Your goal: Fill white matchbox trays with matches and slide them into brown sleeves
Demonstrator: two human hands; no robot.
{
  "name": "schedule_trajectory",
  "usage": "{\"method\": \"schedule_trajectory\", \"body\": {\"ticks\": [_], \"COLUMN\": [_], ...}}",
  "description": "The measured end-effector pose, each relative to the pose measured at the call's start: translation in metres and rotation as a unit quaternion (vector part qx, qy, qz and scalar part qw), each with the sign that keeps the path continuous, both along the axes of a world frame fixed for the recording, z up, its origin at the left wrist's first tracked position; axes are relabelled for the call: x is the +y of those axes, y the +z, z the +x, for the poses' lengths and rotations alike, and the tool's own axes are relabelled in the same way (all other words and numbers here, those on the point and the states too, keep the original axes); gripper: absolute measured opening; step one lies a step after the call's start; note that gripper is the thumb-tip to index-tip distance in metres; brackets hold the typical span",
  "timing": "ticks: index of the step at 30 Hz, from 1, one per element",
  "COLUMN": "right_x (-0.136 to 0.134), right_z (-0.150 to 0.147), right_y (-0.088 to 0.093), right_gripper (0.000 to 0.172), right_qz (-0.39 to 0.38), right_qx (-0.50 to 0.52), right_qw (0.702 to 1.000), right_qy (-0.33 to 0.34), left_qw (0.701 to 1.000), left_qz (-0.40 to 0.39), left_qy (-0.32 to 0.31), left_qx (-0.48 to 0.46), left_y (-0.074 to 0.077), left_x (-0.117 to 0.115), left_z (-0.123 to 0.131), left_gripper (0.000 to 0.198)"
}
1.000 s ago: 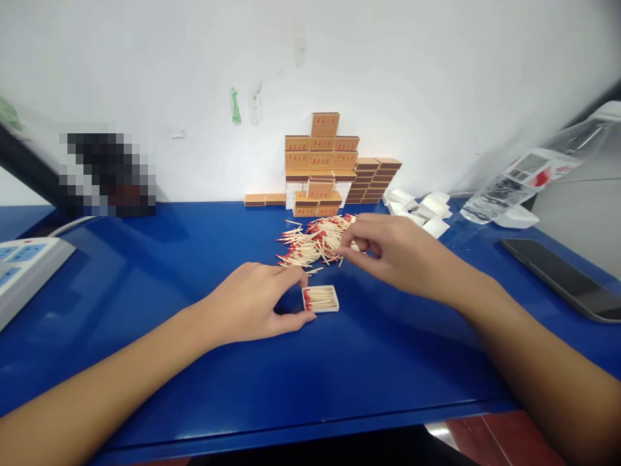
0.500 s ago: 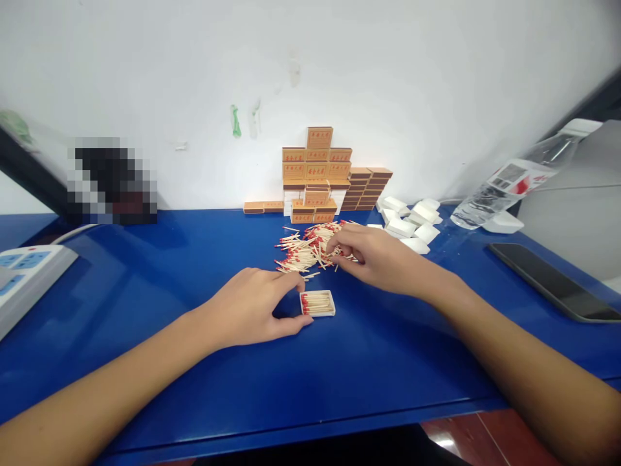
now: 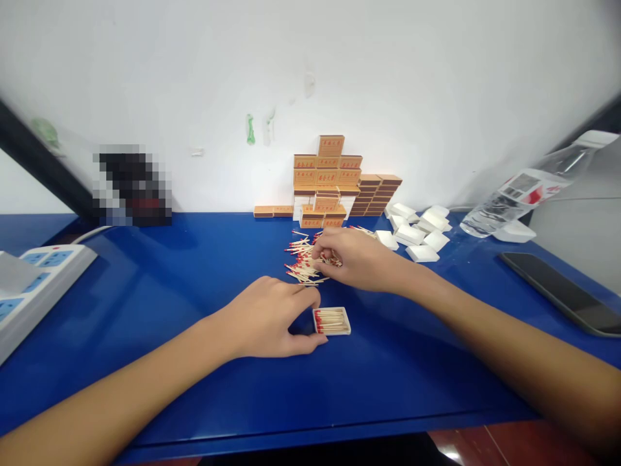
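A small white tray (image 3: 347, 321) with red-tipped matches lying in it rests on the blue table (image 3: 291, 395). My left hand (image 3: 276, 317) holds the tray's left end between thumb and index finger. Beyond it, my right hand (image 3: 356, 259) is over the pile of loose matches (image 3: 303, 262), fingertips curled down among them and hiding part of the pile. Whatever those fingertips grip is too small to make out.
Stacked orange matchboxes (image 3: 331, 145) stand against the wall. Several white trays (image 3: 410, 234) lie right of the pile. A leaning plastic bottle (image 3: 524, 188) and a phone (image 3: 563, 291) are at the right, a power strip (image 3: 48, 285) at the left.
My right hand has shifted left over the match pile, its fingertips now nearer the pile's left part. The camera view has moved slightly. My left hand still holds the tray.
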State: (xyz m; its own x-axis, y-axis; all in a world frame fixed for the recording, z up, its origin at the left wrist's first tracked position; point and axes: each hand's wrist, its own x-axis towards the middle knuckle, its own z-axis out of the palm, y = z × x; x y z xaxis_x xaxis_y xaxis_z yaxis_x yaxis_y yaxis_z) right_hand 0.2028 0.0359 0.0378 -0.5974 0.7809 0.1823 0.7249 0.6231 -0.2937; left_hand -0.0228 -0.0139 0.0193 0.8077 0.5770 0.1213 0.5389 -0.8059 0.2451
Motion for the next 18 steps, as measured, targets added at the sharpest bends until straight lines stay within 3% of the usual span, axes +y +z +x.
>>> {"method": "schedule_trajectory", "body": {"ticks": [13,18], "right_x": [0.0042,0.0006], "right_z": [-0.0091,-0.0073], "right_y": [0.0067,0.0100], "right_gripper": [0.021,0.021], "right_qz": [-0.039,-0.033], "right_qx": [-0.054,-0.066], "right_qw": [0.998,0.997], "right_qy": [-0.014,0.019], "left_qw": [0.999,0.999], "left_qz": [0.033,0.033], "left_qy": [-0.008,-0.008], "left_qx": [-0.013,-0.014], "left_y": [-0.0069,-0.0060], "left_x": [0.0036,0.0034], "left_z": [-0.0023,-0.0026], "left_gripper": [0.030,0.032]}}
